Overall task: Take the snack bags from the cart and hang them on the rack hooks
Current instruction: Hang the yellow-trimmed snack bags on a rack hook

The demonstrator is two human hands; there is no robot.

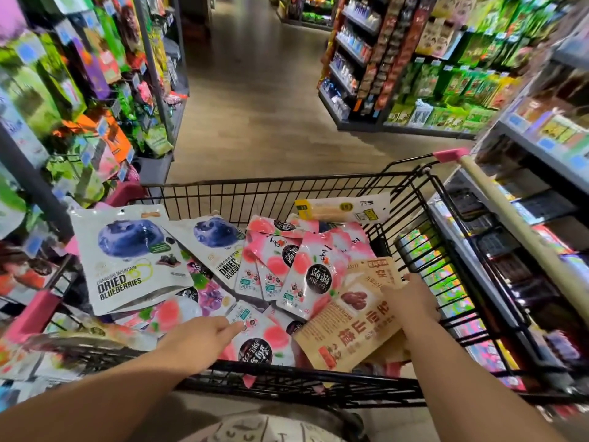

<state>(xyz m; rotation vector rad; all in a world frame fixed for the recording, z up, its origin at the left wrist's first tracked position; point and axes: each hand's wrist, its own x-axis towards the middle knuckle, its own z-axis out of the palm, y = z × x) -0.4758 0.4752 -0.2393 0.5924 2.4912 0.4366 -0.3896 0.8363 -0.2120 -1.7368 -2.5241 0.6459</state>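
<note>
Head view is showing a black wire cart point(318, 186) standing in a shop aisle, heaped with snack bags point(210, 295). The right hand point(411, 301) is reaching into the cart's right side and gripping a brown bag point(347, 320) by its right edge, with its fingers point(412, 279) curling over the bag's top face. The brown bag is lying tilted on the heap, overlapping the pink ones beside it.

The left hand point(204, 338) is stretching in over the near rim. Its fingers point(231, 325) are nearly straight and touching a corner of a pink bag point(264, 333) just left of the brown bag. Whether they are pinching it I cannot tell.

Two white blueberry bags point(127, 260) are lying at the left of the heap, and a yellow-and-white packet point(344, 207) is leaning against the far wall. The cart's handle point(510, 231) is running along the right side.

A rack point(152, 68) hung with bags is standing left of the cart. Shelves point(535, 145) are lining the right, with wood-look floor point(255, 122) between them.
</note>
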